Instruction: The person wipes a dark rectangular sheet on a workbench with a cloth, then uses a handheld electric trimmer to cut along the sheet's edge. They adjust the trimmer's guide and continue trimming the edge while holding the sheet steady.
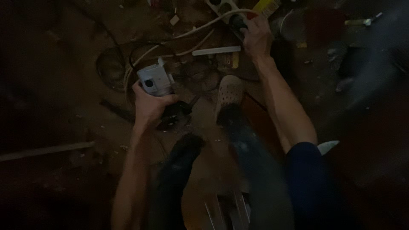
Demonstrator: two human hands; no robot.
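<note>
The scene is dim. My left hand (150, 105) grips a light grey power tool (156, 80) with a dark base, low over the dirt floor. Its pale cord (187, 33) runs up and right toward a white power strip (222, 6) at the top. My right hand (257, 35) reaches up to that strip and is closed around a dark plug (237, 21) at its edge. My leg and a beige perforated clog (228, 90) stand between my two arms.
Dark cables (111, 64) coil on the floor left of the tool. A short white strip (216, 51) lies below the power strip. A long pale batten (47, 150) lies at the left. Metal rails (226, 211) show at the bottom. Debris litters the ground.
</note>
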